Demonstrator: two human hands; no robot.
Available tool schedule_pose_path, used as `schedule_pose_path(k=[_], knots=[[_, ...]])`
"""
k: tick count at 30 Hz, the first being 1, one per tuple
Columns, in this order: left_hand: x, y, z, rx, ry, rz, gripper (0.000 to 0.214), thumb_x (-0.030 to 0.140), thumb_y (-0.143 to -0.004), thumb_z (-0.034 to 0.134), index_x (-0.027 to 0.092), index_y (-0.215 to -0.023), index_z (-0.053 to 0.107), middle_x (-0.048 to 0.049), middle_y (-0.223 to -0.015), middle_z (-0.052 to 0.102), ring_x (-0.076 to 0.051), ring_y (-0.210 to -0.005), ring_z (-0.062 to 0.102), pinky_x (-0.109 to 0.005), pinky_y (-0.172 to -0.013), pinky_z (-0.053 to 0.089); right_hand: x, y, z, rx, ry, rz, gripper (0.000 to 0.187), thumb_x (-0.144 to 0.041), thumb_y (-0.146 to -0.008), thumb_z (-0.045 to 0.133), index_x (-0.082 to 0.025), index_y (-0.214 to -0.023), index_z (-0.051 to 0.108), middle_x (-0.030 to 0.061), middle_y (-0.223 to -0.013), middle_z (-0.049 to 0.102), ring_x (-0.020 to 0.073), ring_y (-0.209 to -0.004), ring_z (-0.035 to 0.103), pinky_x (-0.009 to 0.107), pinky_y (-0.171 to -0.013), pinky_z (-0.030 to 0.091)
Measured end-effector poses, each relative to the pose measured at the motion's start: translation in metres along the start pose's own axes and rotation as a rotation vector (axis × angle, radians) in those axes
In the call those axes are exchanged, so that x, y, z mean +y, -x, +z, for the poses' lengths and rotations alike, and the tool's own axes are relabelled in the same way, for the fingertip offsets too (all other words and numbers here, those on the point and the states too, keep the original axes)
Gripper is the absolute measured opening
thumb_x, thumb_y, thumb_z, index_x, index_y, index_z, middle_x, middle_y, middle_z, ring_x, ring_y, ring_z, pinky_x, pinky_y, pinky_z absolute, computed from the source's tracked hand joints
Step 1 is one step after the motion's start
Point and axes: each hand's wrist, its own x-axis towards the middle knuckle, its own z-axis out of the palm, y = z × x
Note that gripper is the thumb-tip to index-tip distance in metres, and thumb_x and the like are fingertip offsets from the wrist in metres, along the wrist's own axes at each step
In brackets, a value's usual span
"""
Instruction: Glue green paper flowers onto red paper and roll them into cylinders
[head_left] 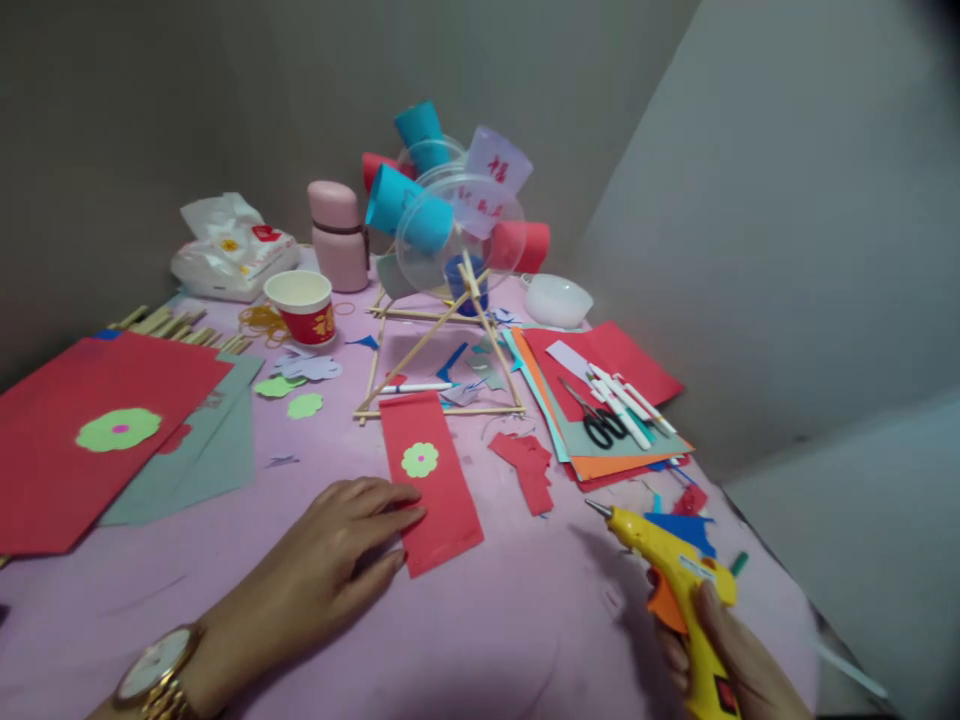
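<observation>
My left hand (337,550) lies flat on the pink table (487,620), fingers stretched, its fingertips resting on the left edge of a red paper strip (439,500) that bears a green flower cutout (420,459). A gold watch sits on that wrist. My right hand (731,660) at the lower right is wrapped round the handle of a yellow glue gun (675,570), whose nozzle points left and up towards the strip, a hand's width away from it.
Behind the strip stands a stick-framed wheel with clear discs and coloured paper cups (446,225). Stacked coloured sheets with scissors (604,425) and white pens lie right. A red paper cup (304,305), pink flask (337,235), tissue pack, white bowl (559,298) and large red sheet (90,430) surround them.
</observation>
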Motion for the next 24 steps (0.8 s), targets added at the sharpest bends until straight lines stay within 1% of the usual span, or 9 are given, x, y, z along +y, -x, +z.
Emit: schedule_pose_path(k=[3,7,10,14,16,19,22,23,24], knots=[[-0.009,0.001,0.006,0.037,-0.031,0.003,0.039,0.034,-0.084,0.052,0.032,-0.123,0.053,-0.0014,-0.122,0.061,-0.023,-0.112,0.053,-0.04,-0.091,0.044,0.002,0.003,-0.027,0.036,-0.188,0.043,0.044,-0.051,-0.055,0.079,-0.016,-0.077,0.064,-0.0008,-0.051,0.061,0.0096,-0.041,0.055,0.016,-0.037,0.044],[-0.02,-0.001,0.013,0.105,-0.063,0.04,0.041,0.041,-0.08,0.056,0.035,-0.12,0.056,-0.0002,-0.118,0.064,-0.026,-0.107,0.057,-0.04,-0.088,0.046,0.006,-0.001,-0.061,0.08,-0.339,-0.041,0.037,-0.037,-0.057,0.083,-0.014,-0.077,0.063,0.0005,-0.056,0.065,0.0099,-0.046,0.058,0.018,-0.042,0.048],[-0.025,-0.002,0.016,0.122,-0.094,0.048,0.041,0.043,-0.079,0.056,0.035,-0.119,0.057,-0.0002,-0.118,0.065,-0.026,-0.107,0.058,-0.04,-0.088,0.046,0.01,-0.012,-0.077,0.08,-0.394,-0.047,0.035,-0.032,-0.058,0.083,-0.013,-0.078,0.062,-0.0001,-0.057,0.065,0.0083,-0.045,0.057,0.017,-0.042,0.049],[-0.027,-0.003,0.018,0.114,-0.122,0.047,0.041,0.045,-0.079,0.055,0.033,-0.119,0.058,-0.0008,-0.12,0.064,-0.026,-0.109,0.057,-0.04,-0.09,0.046,0.013,-0.022,-0.085,0.05,-0.384,0.004,0.029,-0.035,-0.069,0.076,-0.01,-0.076,0.061,0.0,-0.054,0.063,0.0072,-0.043,0.055,0.016,-0.041,0.049],[-0.027,-0.004,0.017,0.114,-0.122,0.046,0.04,0.045,-0.08,0.054,0.033,-0.118,0.058,-0.0012,-0.12,0.064,-0.026,-0.109,0.058,-0.04,-0.09,0.046,0.012,-0.022,-0.084,0.062,-0.351,0.0,0.029,-0.034,-0.07,0.074,-0.009,-0.078,0.062,0.0015,-0.056,0.065,0.0076,-0.044,0.057,0.015,-0.042,0.05],[-0.023,-0.004,0.013,0.133,-0.107,0.042,0.039,0.044,-0.079,0.055,0.032,-0.116,0.06,-0.0021,-0.117,0.066,-0.026,-0.107,0.059,-0.038,-0.089,0.047,0.008,-0.016,-0.081,0.123,-0.251,-0.075,0.033,-0.033,-0.067,0.077,-0.007,-0.083,0.064,0.0044,-0.061,0.069,0.0098,-0.049,0.062,0.016,-0.047,0.052],[-0.017,-0.003,0.007,0.131,-0.074,0.044,0.036,0.04,-0.081,0.055,0.031,-0.116,0.06,-0.0032,-0.116,0.066,-0.024,-0.107,0.059,-0.037,-0.09,0.046,0.007,-0.007,-0.082,0.201,-0.127,-0.17,0.037,-0.034,-0.063,0.079,-0.009,-0.087,0.065,0.003,-0.067,0.071,0.0129,-0.061,0.066,0.018,-0.057,0.053],[-0.014,-0.002,0.005,0.123,-0.062,0.042,0.036,0.039,-0.082,0.054,0.03,-0.116,0.059,-0.0035,-0.116,0.066,-0.024,-0.107,0.058,-0.037,-0.091,0.046,0.008,-0.006,-0.084,0.259,-0.09,-0.186,0.04,-0.035,-0.06,0.081,-0.012,-0.088,0.065,0.0016,-0.071,0.071,0.0136,-0.066,0.066,0.017,-0.056,0.053],[-0.011,-0.002,0.003,0.115,-0.051,0.037,0.035,0.037,-0.083,0.053,0.029,-0.116,0.059,-0.0039,-0.117,0.065,-0.023,-0.108,0.057,-0.037,-0.091,0.045,0.011,-0.005,-0.086,0.341,-0.057,-0.21,0.044,-0.036,-0.056,0.082,-0.014,-0.09,0.065,0.0008,-0.079,0.071,0.0141,-0.073,0.065,0.016,-0.055,0.052]])
